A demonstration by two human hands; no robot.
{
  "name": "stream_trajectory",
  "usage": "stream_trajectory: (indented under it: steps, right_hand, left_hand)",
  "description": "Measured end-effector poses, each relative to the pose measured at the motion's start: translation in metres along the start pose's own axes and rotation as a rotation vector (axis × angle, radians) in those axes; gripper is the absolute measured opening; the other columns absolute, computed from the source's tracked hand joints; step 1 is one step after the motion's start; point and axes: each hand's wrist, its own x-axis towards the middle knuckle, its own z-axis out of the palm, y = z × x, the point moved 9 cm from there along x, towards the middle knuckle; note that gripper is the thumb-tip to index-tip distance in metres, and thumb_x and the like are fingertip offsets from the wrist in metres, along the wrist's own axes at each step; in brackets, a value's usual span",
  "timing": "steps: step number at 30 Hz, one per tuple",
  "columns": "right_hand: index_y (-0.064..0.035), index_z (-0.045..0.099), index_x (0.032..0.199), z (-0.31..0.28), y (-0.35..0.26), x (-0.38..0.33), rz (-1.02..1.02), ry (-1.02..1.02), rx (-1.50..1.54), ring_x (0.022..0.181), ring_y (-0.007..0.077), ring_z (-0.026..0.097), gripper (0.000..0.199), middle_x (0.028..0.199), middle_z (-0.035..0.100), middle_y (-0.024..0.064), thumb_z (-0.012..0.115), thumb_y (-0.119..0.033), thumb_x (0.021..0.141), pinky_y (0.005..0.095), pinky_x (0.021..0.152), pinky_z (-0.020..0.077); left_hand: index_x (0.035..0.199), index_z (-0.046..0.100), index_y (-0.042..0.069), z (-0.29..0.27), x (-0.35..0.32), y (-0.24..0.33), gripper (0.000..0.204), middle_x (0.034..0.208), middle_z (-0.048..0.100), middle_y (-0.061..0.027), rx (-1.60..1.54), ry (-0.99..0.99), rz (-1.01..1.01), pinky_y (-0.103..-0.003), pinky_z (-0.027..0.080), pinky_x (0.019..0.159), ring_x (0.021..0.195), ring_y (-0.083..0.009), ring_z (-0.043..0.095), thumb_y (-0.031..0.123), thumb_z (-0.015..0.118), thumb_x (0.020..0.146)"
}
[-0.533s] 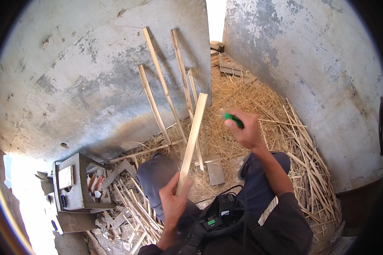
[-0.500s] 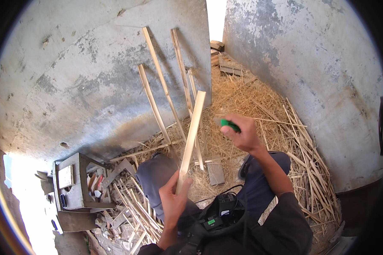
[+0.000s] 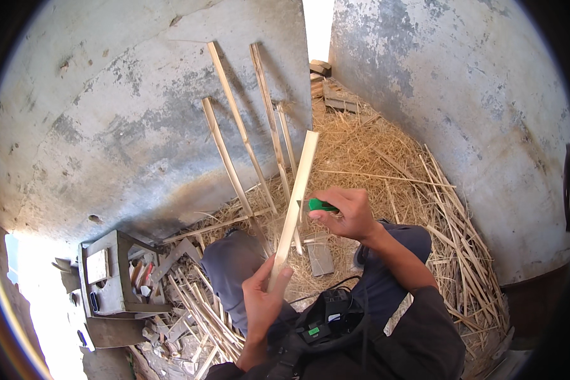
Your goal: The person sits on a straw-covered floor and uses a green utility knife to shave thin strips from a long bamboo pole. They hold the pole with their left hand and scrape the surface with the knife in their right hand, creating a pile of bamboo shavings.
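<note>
My left hand (image 3: 262, 303) is closed around the lower end of a pale, flat wooden strip (image 3: 297, 190). The strip slants up and slightly right in front of me. In my right hand (image 3: 351, 216) is a green-handled knife (image 3: 322, 204), with the fingers wrapped round its handle. Its short blade points left and meets the strip's right edge about midway up, or comes very close; actual contact is hard to make out.
Several long wooden strips (image 3: 229, 85) lean on the left wall (image 3: 126, 120). Shavings (image 3: 354, 149) cover the floor, with a pile of thin sticks (image 3: 465, 266) at right. At left stands a wooden stool (image 3: 113, 278) on its side with items inside. A flat block (image 3: 321, 258) lies between my legs.
My right hand has moved down and left, bringing the knife to the strip's edge. The strip's upper end has shifted slightly right.
</note>
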Motion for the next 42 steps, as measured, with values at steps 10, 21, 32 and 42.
stream_trajectory:
  steps: [10,21,32,42]
  right_hand:
    - [-0.0088,0.08,0.101,-0.017,-0.008,0.011,-0.111,-0.002,-0.231,0.058,0.0205,0.067,0.037,0.077,0.072,0.0045,0.08,-0.045,0.098,0.0337,0.051,0.05]
    - [-0.0083,0.082,0.106,-0.03,0.047,0.004,0.081,0.077,-0.283,0.055,0.0154,0.063,0.038,0.069,0.068,0.0047,0.075,-0.046,0.103,0.0321,0.05,0.0475]
    - [-0.007,0.078,0.123,-0.057,0.115,0.007,0.548,0.062,-0.145,0.06,0.0136,0.053,0.049,0.068,0.061,0.0025,0.067,-0.053,0.108,0.0333,0.056,0.0408]
    - [-0.0039,0.068,0.117,0.032,0.004,-0.007,0.223,-0.185,0.271,0.063,0.0251,0.066,0.037,0.079,0.067,0.0121,0.076,-0.037,0.103,0.0378,0.06,0.05]
  left_hand:
    - [0.145,0.065,-0.008,-0.001,-0.007,-0.002,0.049,0.114,0.075,-0.0036,-0.001,-0.01,0.008,-0.023,0.052,0.087,0.1,-0.0072,0.063,0.009,0.08,0.102]
    - [0.143,0.068,-0.007,-0.005,-0.013,-0.014,0.044,0.109,0.075,-0.0009,0.011,-0.054,-0.025,-0.023,0.052,0.087,0.098,-0.0055,0.062,0.009,0.079,0.103]
    - [0.134,0.073,-0.007,-0.036,-0.013,-0.026,0.043,0.099,0.08,-0.0078,0.228,0.084,0.029,-0.026,0.056,0.081,0.089,-0.0068,0.065,0.01,0.086,0.096]
    - [0.132,0.073,-0.009,-0.015,0.008,0.007,0.047,0.098,0.08,-0.0112,0.275,0.139,0.223,-0.026,0.056,0.079,0.087,-0.0074,0.066,0.008,0.089,0.092]
